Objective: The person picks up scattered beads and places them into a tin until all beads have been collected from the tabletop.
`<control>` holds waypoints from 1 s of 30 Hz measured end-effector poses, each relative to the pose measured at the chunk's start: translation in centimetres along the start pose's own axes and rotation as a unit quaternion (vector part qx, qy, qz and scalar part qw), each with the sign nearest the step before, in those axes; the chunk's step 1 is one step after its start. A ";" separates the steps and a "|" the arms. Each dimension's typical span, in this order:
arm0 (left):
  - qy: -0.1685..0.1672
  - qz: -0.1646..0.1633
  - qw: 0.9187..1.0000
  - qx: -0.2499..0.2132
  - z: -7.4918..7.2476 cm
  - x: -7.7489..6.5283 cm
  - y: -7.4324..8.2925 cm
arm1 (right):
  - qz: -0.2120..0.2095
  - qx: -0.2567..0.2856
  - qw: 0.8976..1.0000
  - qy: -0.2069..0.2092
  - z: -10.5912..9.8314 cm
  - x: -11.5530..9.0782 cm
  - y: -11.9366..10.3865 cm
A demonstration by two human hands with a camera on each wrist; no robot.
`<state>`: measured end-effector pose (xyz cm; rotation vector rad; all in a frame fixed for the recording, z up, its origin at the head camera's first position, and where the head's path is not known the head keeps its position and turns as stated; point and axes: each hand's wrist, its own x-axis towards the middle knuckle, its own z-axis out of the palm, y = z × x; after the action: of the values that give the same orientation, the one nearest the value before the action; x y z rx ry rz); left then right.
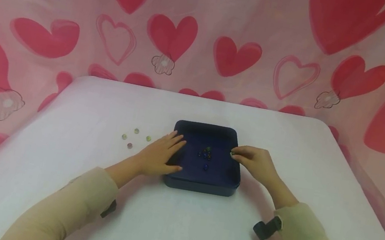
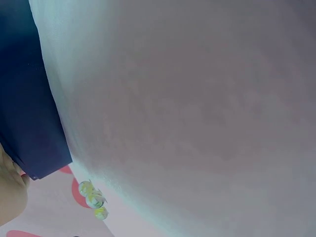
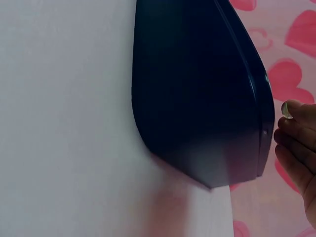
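Note:
A dark blue box [image 1: 200,187] without a lid stands on the table, with several dark marbles [image 1: 206,153] clustered inside and a blue one [image 1: 205,167] just in front of them. My left hand [image 1: 160,155] lies at the box's left rim, fingers spread and straight. At the right rim, my right hand [image 1: 255,161] pinches a small marble between thumb and fingers. The right wrist view shows this marble [image 3: 287,110] as clear or pale, partly covered by the fingertips. Only a bit of my left hand [image 2: 11,190] appears in the left wrist view, beside the box wall.
Several clear marbles with yellowish or pinkish tints, among them a pinkish marble [image 1: 129,145], lie on the white table [image 1: 176,222] left of the box. Behind the table hangs a pink cloth [image 1: 202,58] printed with hearts.

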<state>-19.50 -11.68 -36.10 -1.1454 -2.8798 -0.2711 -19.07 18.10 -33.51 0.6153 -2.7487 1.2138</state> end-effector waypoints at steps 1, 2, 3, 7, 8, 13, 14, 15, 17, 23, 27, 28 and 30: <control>0.000 0.001 1.000 0.000 0.0 0.0 0.0 | -0.001 0.000 1.000 -0.004 0.2 0.1 -0.1; -0.002 0.001 1.000 0.001 0.0 0.0 0.0 | 0.000 0.000 1.000 -0.008 0.5 0.2 -0.2; -0.003 0.000 1.000 0.002 0.0 0.0 0.0 | -0.001 0.001 1.000 -0.012 0.7 0.3 -0.3; -0.001 0.003 1.000 0.004 0.1 0.0 0.0 | 0.004 -0.004 1.000 -0.023 1.7 0.9 -0.6; -0.001 0.001 1.000 0.004 0.1 0.0 0.0 | 0.004 -0.008 1.000 -0.027 1.9 1.0 -0.7; -0.005 -0.005 1.000 0.002 0.0 0.0 -0.1 | -0.005 -0.027 0.999 -0.046 2.9 1.6 -1.2; -0.006 -0.006 1.000 0.002 0.0 0.0 -0.1 | -0.008 -0.028 0.998 -0.049 3.1 1.6 -1.3; -0.007 -0.006 1.000 0.003 0.0 0.0 -0.1 | -0.012 -0.027 0.998 -0.052 3.3 1.7 -1.4; -0.010 -0.007 1.000 0.002 0.1 0.0 -0.1 | -0.020 -0.026 0.998 -0.058 3.6 1.9 -1.4; -0.011 -0.005 1.000 -0.005 0.0 0.1 -0.1 | -0.043 -0.042 0.995 -0.077 4.1 2.3 -1.5; -0.008 -0.005 1.000 -0.011 -0.1 0.1 -0.1 | -0.043 -0.057 0.994 -0.083 4.5 2.7 -1.8; -0.008 -0.006 1.000 -0.012 -0.1 0.1 -0.1 | -0.040 -0.057 0.994 -0.086 4.6 2.8 -1.9; -0.010 -0.006 1.000 -0.013 0.0 0.1 -0.1 | -0.035 -0.059 0.993 -0.092 4.9 2.9 -2.0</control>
<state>-19.66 -11.66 -36.07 -1.1408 -2.9104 -0.3005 -20.53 12.35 -34.85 0.8426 -2.8939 1.0199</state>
